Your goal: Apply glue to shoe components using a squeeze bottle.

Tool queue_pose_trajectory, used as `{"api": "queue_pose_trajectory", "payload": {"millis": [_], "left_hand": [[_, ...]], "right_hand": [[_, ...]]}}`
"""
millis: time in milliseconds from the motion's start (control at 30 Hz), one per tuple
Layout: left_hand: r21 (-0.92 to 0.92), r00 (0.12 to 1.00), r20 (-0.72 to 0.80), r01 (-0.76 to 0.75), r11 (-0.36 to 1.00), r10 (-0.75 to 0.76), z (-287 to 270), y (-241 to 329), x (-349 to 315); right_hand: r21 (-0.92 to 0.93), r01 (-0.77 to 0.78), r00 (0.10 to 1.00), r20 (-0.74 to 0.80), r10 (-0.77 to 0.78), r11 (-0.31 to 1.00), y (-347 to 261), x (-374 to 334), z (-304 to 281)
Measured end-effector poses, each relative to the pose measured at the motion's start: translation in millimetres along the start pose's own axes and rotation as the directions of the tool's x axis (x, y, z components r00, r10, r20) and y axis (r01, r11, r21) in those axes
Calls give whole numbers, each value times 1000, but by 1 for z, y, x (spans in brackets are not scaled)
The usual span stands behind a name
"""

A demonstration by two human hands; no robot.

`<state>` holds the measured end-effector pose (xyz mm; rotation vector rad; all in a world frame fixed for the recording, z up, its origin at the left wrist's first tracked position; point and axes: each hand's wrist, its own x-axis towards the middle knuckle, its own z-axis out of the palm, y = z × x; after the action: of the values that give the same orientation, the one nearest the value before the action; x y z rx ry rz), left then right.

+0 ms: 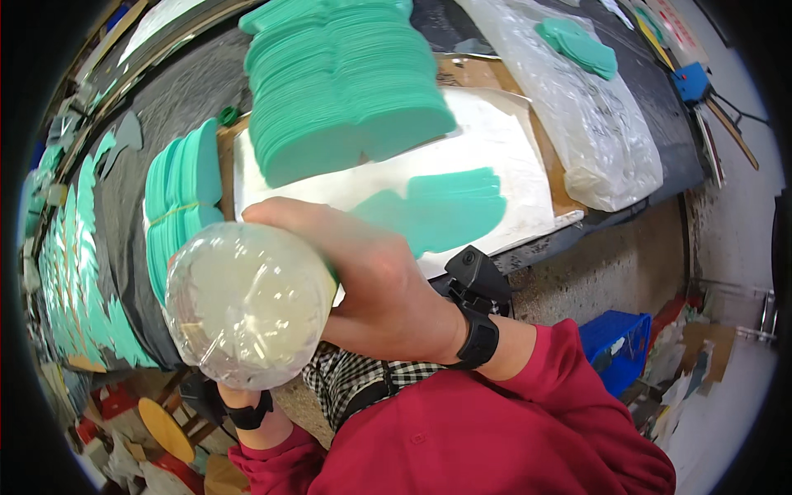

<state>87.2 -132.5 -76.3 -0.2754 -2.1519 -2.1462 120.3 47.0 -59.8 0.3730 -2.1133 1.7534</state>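
Note:
A clear plastic bottle (247, 305) is in my right hand (371, 280), its base toward me and pale liquid showing inside. My right fingers wrap round its side. Most of my left hand (235, 398) is hidden behind the bottle; only the wrist end shows, so its fingers cannot be made out. Past the bottle, a few thin green insole-shaped pieces (445, 210) lie on white paper (503, 136). Behind them rises a tall double stack of green insole-shaped pieces (346, 91). A smaller banded bundle of green pieces (181, 206) stands at the left.
At the right of the table lies a clear plastic bag (610, 157) with a small pile of green pieces (577, 48) on it. Several fanned green pieces (78, 272) cover the far left. A blue crate (615, 351) and a round wooden stool (165, 429) stand below.

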Motion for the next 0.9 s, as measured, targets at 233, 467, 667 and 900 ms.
{"api": "queue_pose_trajectory", "payload": {"millis": [233,467,667,900], "left_hand": [[602,978,196,-179,778,74,21,-24,30],[748,940,290,-338,571,177,55,-49,55],[776,867,404,-493,392,292,73,-67,79],[735,831,434,-550,396,349,64,-66,93]], "right_hand": [[-91,-293,901,-360,242,952,-12,-45,-94],[107,-142,635,-752,173,984,0,-98,-207],[262,-76,573,-778,257,962,-3,-133,-223],[270,-81,594,-760,264,959,-1,-135,-222]]}}
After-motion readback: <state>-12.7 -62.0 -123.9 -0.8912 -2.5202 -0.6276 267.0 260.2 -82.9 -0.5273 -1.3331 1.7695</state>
